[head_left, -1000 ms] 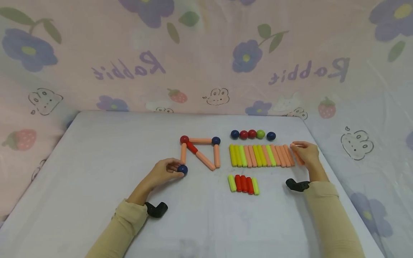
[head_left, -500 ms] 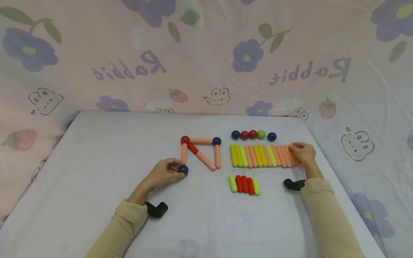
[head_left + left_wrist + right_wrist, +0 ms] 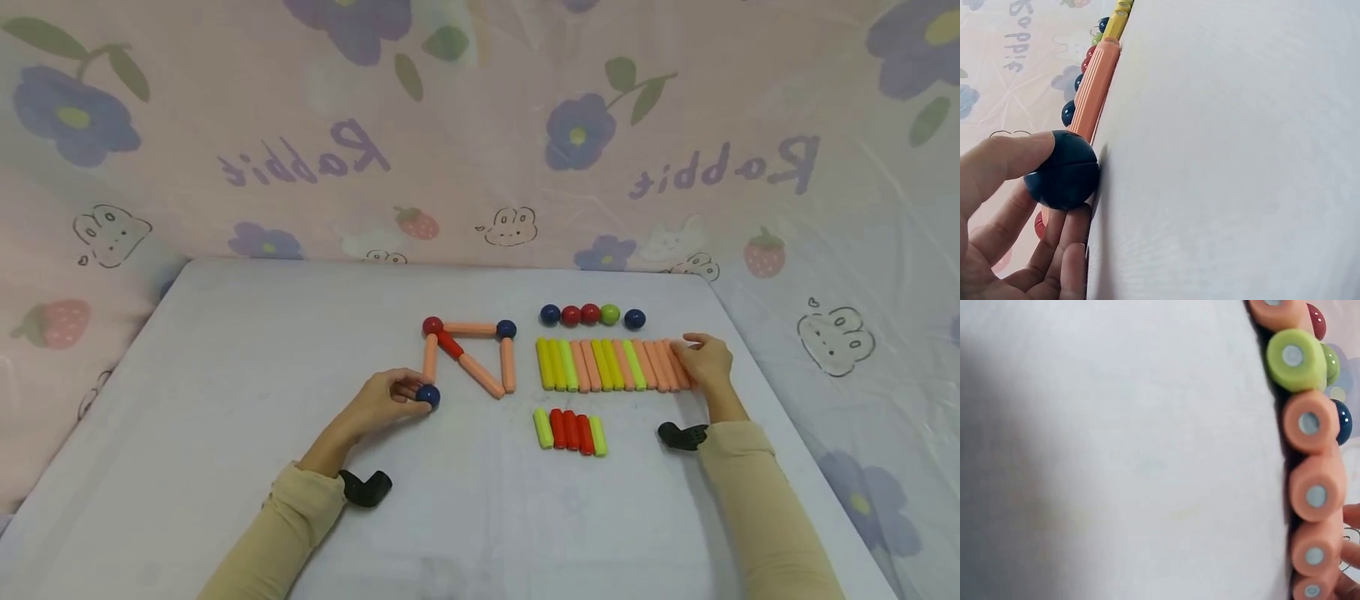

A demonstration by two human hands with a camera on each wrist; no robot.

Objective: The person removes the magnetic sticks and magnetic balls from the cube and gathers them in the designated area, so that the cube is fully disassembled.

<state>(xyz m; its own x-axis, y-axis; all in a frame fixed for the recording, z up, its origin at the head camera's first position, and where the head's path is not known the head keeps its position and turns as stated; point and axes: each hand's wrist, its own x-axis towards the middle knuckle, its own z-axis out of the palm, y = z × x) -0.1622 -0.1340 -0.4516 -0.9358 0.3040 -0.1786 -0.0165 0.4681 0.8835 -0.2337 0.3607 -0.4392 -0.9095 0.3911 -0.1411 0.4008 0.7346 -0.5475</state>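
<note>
My left hand [image 3: 386, 398] pinches a dark blue ball [image 3: 428, 396] between thumb and fingers. In the left wrist view the ball [image 3: 1063, 172] has a seam round its middle and meets the end of an orange stick [image 3: 1096, 87]. This stick runs up to a red ball [image 3: 432, 326], part of a frame with another blue ball [image 3: 506, 329] at its far right corner. A red-and-orange diagonal [image 3: 472, 365] crosses the frame. My right hand [image 3: 707, 360] holds the last orange magnetic stick [image 3: 686, 377] against the right end of a stick row [image 3: 596, 365], partly covering it.
Behind the row lie several balls, blue, red and green [image 3: 611, 314]. In front is a group of short red sticks [image 3: 572, 430] and yellow-green sticks [image 3: 543, 428]. A printed cloth [image 3: 450, 167] hangs behind the white table [image 3: 480, 525].
My right hand has shifted left, bringing its orange stick from slightly apart to the end of the row. The left hand stays on the blue ball. The head view has shifted slightly.
</note>
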